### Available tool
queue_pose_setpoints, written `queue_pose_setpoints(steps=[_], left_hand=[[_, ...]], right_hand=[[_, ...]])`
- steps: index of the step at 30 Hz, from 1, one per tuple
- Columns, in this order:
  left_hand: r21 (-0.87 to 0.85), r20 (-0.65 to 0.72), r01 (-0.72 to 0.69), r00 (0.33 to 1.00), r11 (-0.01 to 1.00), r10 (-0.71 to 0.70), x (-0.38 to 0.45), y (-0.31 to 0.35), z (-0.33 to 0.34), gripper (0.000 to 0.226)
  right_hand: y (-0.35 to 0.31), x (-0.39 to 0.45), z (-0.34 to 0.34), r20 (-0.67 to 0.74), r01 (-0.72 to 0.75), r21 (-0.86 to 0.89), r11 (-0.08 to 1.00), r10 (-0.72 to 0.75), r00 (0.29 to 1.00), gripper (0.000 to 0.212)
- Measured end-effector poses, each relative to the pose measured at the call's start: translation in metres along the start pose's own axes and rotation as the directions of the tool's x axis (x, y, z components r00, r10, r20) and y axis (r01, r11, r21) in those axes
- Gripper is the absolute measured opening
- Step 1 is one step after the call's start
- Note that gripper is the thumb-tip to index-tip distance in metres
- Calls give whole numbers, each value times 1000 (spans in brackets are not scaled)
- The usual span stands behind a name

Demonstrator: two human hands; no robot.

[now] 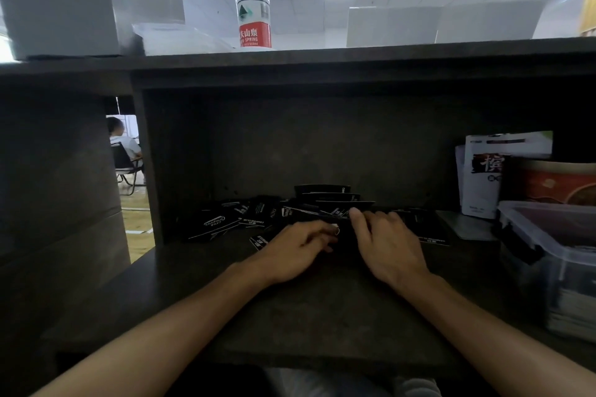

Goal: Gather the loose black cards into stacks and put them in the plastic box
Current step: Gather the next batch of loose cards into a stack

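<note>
two bare hands rest on a dark worktop (pixel 290 309) set under a shelf, both at the near edge of a scattered pile of loose black cards (pixel 258 219). the left hand (pixel 292 251) and right hand (pixel 387 245) sit close together, fingers bent down onto cards in the middle of the pile; whether either grip actually pinches a card is too dark to tell. the pile spreads sideways, its long axis running left to right, with most cards lying beyond and left of the hands. the cards overlap too much to count; well over ten. one clear plastic box (pixel 548 245) stands open at the far right, nearer the right hand, so that hand would probably carry a finished stack. one water bottle (pixel 253 0) stands on the shelf above.
</note>
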State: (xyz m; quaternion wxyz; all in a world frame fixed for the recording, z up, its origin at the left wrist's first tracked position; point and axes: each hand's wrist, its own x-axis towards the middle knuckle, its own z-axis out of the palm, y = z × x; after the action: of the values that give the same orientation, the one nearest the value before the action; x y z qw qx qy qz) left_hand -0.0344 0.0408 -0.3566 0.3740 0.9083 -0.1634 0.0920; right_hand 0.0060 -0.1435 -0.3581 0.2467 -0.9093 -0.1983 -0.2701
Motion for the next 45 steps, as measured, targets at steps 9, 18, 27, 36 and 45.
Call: queue_pose_setpoints(steps=[9,18,27,36,45], left_hand=[[428,-426,324,896,844,-128,-2,-38,-49,26],[241,-305,573,811,783,-499,-1,-57,-59,67],[-97,-491,307,813,947,-314,-6,-24,-58,9],[-111,-99,52,993,992,-64,0,5,-7,25],[376,-478,164,878,912,39,-2,-16,-22,67]], right_hand=[[4,0,-4,95,150,42,988,-153,984,37],[7,0,3,32,123,-13,992,-123,992,28],[7,2,1,-42,96,-75,993,-100,994,21],[0,0,-2,57,133,99,986,-139,989,24],[1,-2,-3,68,189,135,973,-199,978,20]])
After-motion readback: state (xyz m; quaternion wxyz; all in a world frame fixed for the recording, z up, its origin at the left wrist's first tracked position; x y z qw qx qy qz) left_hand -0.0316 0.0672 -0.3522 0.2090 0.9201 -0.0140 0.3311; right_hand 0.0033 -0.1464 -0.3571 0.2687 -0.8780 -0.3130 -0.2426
